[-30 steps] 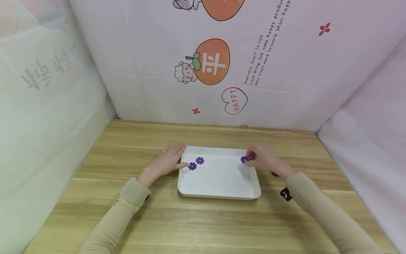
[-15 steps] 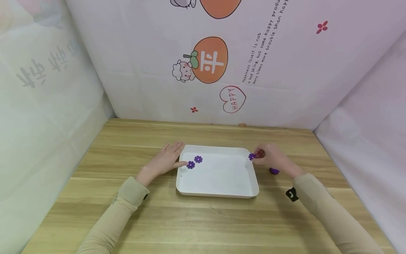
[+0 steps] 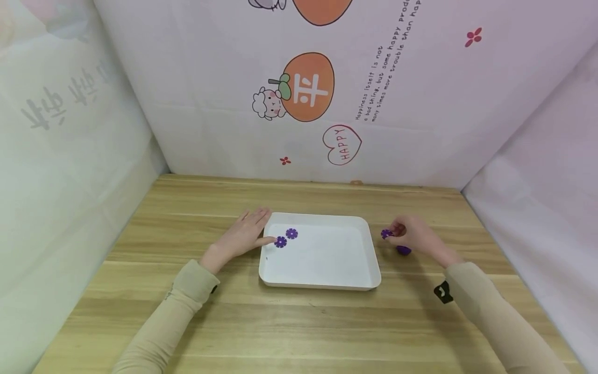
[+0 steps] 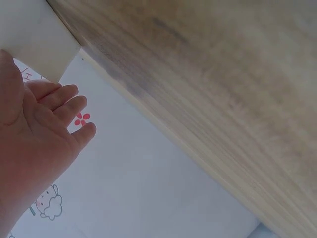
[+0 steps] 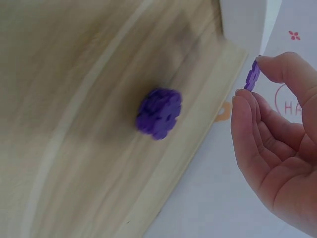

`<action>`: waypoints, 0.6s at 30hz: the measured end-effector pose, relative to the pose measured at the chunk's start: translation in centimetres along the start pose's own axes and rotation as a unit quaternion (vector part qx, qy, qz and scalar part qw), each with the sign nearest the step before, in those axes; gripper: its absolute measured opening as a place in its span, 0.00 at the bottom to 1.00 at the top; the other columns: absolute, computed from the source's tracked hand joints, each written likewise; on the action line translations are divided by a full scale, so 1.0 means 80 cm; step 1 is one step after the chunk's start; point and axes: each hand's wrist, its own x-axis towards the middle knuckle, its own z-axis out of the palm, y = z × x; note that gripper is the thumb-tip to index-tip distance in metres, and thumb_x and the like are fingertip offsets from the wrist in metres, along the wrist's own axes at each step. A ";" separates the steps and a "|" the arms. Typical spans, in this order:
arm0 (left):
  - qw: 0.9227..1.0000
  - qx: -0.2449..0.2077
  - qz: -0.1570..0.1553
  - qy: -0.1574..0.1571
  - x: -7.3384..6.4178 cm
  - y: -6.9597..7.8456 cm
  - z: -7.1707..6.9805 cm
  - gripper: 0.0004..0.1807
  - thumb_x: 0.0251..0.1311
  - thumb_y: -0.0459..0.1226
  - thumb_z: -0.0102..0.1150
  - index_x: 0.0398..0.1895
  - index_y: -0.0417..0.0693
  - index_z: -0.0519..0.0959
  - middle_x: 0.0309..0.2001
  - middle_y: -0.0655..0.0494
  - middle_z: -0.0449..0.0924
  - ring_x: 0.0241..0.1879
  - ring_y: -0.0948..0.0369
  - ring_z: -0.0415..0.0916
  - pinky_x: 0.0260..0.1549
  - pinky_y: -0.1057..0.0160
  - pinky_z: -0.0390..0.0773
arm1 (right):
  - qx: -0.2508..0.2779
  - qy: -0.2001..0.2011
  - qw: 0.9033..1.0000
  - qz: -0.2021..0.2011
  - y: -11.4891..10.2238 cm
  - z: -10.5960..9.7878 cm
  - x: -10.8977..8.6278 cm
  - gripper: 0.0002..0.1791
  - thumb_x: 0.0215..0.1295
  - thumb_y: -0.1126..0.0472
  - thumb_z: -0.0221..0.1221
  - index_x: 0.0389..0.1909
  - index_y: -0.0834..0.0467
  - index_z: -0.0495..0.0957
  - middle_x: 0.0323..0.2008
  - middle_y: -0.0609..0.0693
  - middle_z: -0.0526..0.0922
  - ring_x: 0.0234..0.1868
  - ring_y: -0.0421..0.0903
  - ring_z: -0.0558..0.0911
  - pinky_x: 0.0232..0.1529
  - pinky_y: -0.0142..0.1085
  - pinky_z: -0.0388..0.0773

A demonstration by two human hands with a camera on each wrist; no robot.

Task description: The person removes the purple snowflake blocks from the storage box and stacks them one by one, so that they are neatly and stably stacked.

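Observation:
My right hand [image 3: 415, 236] pinches a purple snowflake-shaped plastic disc [image 3: 386, 234] between thumb and fingertips, just beyond the tray's right rim. In the right wrist view the disc [image 5: 252, 77] appears nearly edge-on. Below that hand, a small stack of similar purple discs [image 5: 159, 113] sits on the table, partly covered by the hand in the head view. My left hand [image 3: 245, 234] rests at the left side of the white tray [image 3: 327, 259], fingers extended along its rim. Its thumb reaches over the rim to one purple disc [image 3: 280, 242]; a second disc [image 3: 291, 234] lies beside that one.
The wooden table [image 3: 299, 332] carries the shallow tray near its middle. A printed white cloth [image 3: 210, 104] stands behind it, with more cloth on the left and right sides. A black tag [image 3: 443, 292] hangs by the right sleeve.
My right hand has moved right with the pinched disc, from above the tray's upper right corner to outside its rim. More of the disc stack shows. The left hand stays at the tray.

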 end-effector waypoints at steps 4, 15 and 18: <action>1.000 -0.001 -0.001 0.000 0.000 0.000 0.000 0.46 0.69 0.60 0.49 0.76 0.35 0.54 0.77 0.40 0.55 0.77 0.45 0.54 0.77 0.40 0.52 | -0.004 0.000 1.000 0.008 0.008 -0.001 -0.006 0.13 0.56 0.62 0.70 0.35 0.68 0.81 0.31 0.57 0.85 0.33 0.46 0.83 0.35 0.36 0.83; 1.000 -0.008 -0.002 0.000 -0.002 0.003 -0.003 0.46 0.69 0.59 0.50 0.76 0.35 0.54 0.76 0.38 0.56 0.77 0.44 0.54 0.77 0.39 0.52 | -0.025 0.020 0.999 0.014 0.030 -0.002 -0.019 0.13 0.55 0.63 0.69 0.34 0.69 0.82 0.29 0.57 0.86 0.31 0.45 0.83 0.30 0.27 0.80; 1.000 -0.011 -0.002 0.000 -0.002 0.005 -0.005 0.46 0.69 0.59 0.50 0.76 0.34 0.54 0.76 0.38 0.56 0.77 0.44 0.54 0.76 0.39 0.53 | -0.026 0.021 0.999 0.015 0.034 0.000 -0.022 0.12 0.55 0.63 0.70 0.33 0.68 0.82 0.29 0.56 0.86 0.30 0.44 0.83 0.29 0.25 0.78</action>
